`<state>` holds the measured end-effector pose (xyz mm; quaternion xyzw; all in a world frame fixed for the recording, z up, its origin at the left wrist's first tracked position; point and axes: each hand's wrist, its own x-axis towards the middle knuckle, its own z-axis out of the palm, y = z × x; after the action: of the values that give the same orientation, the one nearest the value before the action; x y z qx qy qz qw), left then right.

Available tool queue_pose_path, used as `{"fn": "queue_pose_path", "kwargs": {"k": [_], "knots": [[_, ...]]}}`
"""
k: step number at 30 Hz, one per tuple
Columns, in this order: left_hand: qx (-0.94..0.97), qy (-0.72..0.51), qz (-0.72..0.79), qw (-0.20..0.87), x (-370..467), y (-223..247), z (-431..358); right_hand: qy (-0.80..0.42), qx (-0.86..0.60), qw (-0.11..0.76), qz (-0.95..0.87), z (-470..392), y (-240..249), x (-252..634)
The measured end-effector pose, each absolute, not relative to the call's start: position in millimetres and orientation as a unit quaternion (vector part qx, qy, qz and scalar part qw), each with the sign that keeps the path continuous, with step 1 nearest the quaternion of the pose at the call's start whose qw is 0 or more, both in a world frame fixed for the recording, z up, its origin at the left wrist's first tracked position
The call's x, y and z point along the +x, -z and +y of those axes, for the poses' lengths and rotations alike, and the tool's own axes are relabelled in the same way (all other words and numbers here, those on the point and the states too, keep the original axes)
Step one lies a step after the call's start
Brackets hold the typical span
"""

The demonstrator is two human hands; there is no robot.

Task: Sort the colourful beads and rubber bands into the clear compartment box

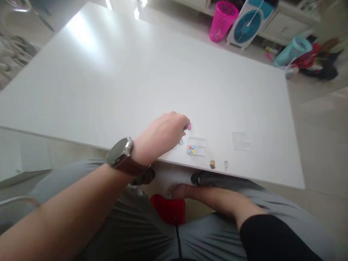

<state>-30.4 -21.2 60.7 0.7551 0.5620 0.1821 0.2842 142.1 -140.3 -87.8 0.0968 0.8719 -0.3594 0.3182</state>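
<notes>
My left hand (171, 131), a watch (119, 151) on its wrist, reaches over the white table with fingers pinched together. A tiny pink flower-like piece (189, 126) shows at the fingertips, with a speck of teal beside it; whether either is gripped is not clear. Just right of this hand stands a clear divided box (200, 142) with several small coloured pieces (191, 149) in its lower left part. Small rings (181, 141) lie close by my fingers, partly hidden. My right hand (181, 191) is below the table edge near my knees, blurred, its fingers unclear.
A minion figure charm (212, 164) and a small silvery key-like piece (226, 165) lie near the front edge of the table (152, 72). Further right is a clear flat lid (240, 140). Beyond the table stand a pink basket (222, 21) and a blue-white fan (248, 25). A red stool (170, 210) shows beneath me.
</notes>
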Motion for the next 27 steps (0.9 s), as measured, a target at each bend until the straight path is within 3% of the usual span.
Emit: {"fn": "queue_pose_path", "kwargs": {"k": [3, 6, 12, 15, 27], "knots": [[0.789, -0.166, 0.534, 0.254, -17, -60, -18, 0.336, 0.02, 0.342, 0.877, -148, 75, 151], [0.805, -0.159, 0.523, 0.23, -5, -62, -15, 0.31, -0.024, 0.259, 0.914, -131, 26, 156], [0.803, -0.159, 0.54, 0.197, 4, -71, -9, 0.253, 0.265, 0.058, 0.929, -52, -71, 172], [0.803, -0.161, 0.545, 0.18, 2, -71, -7, 0.241, 0.358, -0.033, 0.901, -25, -67, 185], [0.794, -0.176, 0.558, 0.164, -8, -39, -4, 0.263, 0.268, -0.073, 0.924, -7, -29, 199]]}}
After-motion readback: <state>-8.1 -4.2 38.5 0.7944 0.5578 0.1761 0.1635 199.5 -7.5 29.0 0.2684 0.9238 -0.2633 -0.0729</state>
